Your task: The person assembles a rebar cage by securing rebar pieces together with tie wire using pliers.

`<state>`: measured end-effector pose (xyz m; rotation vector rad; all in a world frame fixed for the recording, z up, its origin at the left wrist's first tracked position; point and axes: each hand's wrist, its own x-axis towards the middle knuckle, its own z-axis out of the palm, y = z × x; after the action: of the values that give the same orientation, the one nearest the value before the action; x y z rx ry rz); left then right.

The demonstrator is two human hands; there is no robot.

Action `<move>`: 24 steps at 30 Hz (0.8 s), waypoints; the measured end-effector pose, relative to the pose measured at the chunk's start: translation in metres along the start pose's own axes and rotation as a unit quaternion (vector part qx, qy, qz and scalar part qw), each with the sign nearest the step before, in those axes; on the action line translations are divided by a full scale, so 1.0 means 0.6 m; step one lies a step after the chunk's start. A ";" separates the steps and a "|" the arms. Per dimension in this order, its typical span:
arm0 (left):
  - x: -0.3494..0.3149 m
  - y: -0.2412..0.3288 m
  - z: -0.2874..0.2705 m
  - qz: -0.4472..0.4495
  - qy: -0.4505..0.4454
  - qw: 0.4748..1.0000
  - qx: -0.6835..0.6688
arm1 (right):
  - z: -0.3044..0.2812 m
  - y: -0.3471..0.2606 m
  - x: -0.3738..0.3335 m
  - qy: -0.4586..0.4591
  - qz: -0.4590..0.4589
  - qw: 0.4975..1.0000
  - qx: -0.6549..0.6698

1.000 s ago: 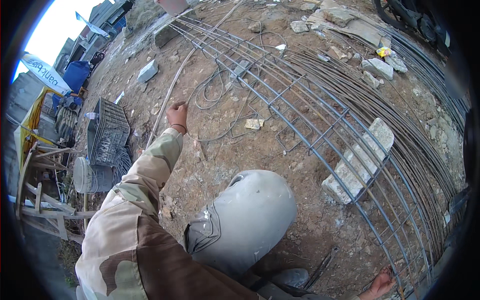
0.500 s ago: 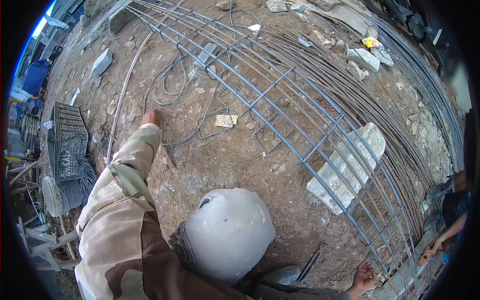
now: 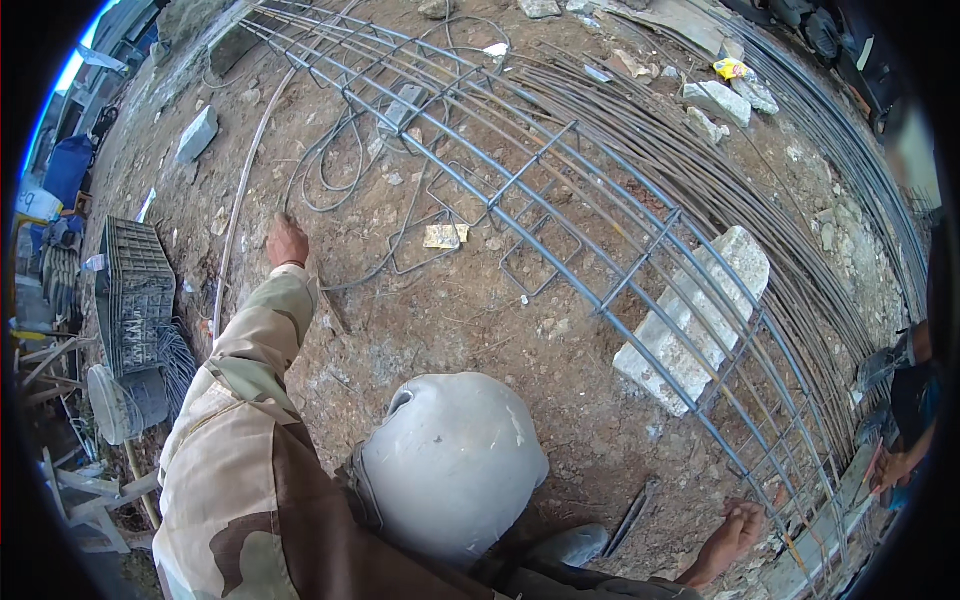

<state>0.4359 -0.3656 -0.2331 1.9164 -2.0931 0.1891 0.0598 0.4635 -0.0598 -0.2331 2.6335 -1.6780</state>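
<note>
On the left, my left hand (image 3: 287, 244), at the end of a camouflage sleeve, is low over the dirt with curled fingers. A thin wire (image 3: 290, 190) runs up to its fingertips; whether it is gripped is hidden. At the lower right, my right hand (image 3: 735, 535) has its fingers bent together beside the near end of a long rebar cage (image 3: 560, 255). What they hold, if anything, cannot be made out. Between my arms bulges a scuffed white-grey dome (image 3: 455, 465), resembling a hard hat. Bent square stirrups (image 3: 540, 262) lie left of the cage.
A pale stone block (image 3: 700, 325) lies under the cage, with loose rebar (image 3: 690, 170) behind it. A co-worker's hand (image 3: 885, 470) is at the right edge by the cage's end. Crates (image 3: 135, 290) and a bucket (image 3: 112, 405) stand left. Rubble (image 3: 198, 135) dots the ground.
My left hand has drawn back slightly toward me, showing more of its back. My right hand has shifted up a little, and its fingers are more closed. The view has shifted slightly.
</note>
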 end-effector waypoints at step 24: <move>-0.492 0.572 -0.364 0.144 -0.861 0.180 -0.453 | 0.266 -0.098 -0.036 -0.351 0.129 0.839 0.396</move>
<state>0.1442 0.0146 -0.0810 0.0195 -1.5231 -3.4454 0.1024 0.2985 -0.0762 -0.3547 1.2680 -1.9149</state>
